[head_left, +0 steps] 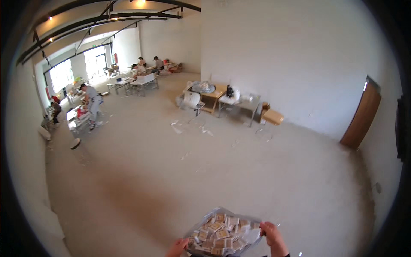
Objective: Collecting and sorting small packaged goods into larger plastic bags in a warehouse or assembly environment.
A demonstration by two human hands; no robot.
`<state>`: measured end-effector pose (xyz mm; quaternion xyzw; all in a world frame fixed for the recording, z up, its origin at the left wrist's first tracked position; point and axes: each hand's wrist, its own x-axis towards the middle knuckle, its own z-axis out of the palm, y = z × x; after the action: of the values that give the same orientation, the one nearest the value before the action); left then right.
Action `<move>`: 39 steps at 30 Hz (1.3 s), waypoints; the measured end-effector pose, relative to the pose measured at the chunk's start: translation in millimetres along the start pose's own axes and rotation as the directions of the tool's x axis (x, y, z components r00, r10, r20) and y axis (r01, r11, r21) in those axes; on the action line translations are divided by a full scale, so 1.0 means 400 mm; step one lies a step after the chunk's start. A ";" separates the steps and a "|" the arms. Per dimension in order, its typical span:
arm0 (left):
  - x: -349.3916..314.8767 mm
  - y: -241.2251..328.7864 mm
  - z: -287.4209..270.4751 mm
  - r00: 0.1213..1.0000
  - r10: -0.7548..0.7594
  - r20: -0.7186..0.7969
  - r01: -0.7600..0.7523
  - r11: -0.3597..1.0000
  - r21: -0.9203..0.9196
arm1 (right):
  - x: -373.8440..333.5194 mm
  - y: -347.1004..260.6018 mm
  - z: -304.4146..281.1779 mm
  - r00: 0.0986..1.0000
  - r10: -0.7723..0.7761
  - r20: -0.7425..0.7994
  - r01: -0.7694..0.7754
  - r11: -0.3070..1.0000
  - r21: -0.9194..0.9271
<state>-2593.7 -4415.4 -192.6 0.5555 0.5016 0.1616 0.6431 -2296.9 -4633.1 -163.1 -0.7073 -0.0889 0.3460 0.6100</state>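
A greyish see-through plastic bag (219, 210) is spread wide at the lower middle, close to my body. Inside it lies a loose heap of small flat square packets (222, 234), beige and white. My left hand (178, 247) pinches the bag's edge at its near left side, fingers closed. At the right side, my right hand (271, 234) grips the opposite edge with thumb and fingers together. The bag's underside and near edge are hidden or cut off by the picture's lower border.
Bare concrete floor (257, 171) stretches ahead, with scraps on it. A round stool (75, 143) stands left. By the far wall are a wooden table (219, 91), a metal table (248, 105), a white chair (192, 99) and a cardboard box (272, 116). Several people work at tables, far left.
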 end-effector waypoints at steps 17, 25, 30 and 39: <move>0.570 0.464 0.139 0.887 0.106 0.449 -0.182 0.975 0.130 | 0.278 -0.142 0.101 0.916 0.048 -0.398 0.068 0.960 0.273; 0.947 0.542 0.122 0.895 0.078 0.440 -0.049 0.996 -0.077 | 0.647 -0.296 0.204 0.936 0.019 -0.351 0.091 0.951 0.294; 1.156 0.707 0.097 0.885 0.072 0.460 -0.088 0.996 0.014 | 0.840 -0.359 0.312 0.908 -0.009 -0.420 0.122 0.962 0.244; 1.655 0.930 0.175 0.823 0.098 0.560 -0.116 0.993 -0.003 | 1.115 -0.569 0.483 0.812 0.043 -0.583 0.127 0.960 0.248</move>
<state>-2111.8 -3824.6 -183.2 0.6157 0.2622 0.0199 0.7428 -2012.8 -4179.5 -125.6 -0.6850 0.1354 0.1081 0.7077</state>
